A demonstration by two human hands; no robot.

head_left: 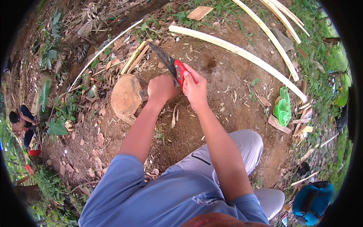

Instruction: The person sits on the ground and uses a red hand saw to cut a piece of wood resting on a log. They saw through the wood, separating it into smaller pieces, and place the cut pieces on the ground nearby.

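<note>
1) Brown earth (227, 109) across the middle, strewn with dry leaves and shavings; green growth along the left and right edges
2) Person in a blue shirt (166, 196) and pale trousers (236, 151), on the near side, both forearms reaching toward the far side
3) Long pale wood strip (234, 48), on the ground at far right; more strips lie beyond it, and a thin one (107, 47) at far left
4) Teal bag (311, 202), near right, well apart from the hands
5) Round log end (126, 95), left of centre, pale cut face showing, just left of the left hand
6) Handsaw with red handle, dark blade (164, 58), centre and slightly far, blade tip toward far left, beside two short wood pieces (134, 58)
7) Crumpled green plastic (282, 108), right, by some wood offcuts (302, 122)
8) Right hand (195, 89): clamped on the saw handle
9) Left hand (162, 87): fingers curled under, between log end and saw; cannot tell whether it grips anything
</note>
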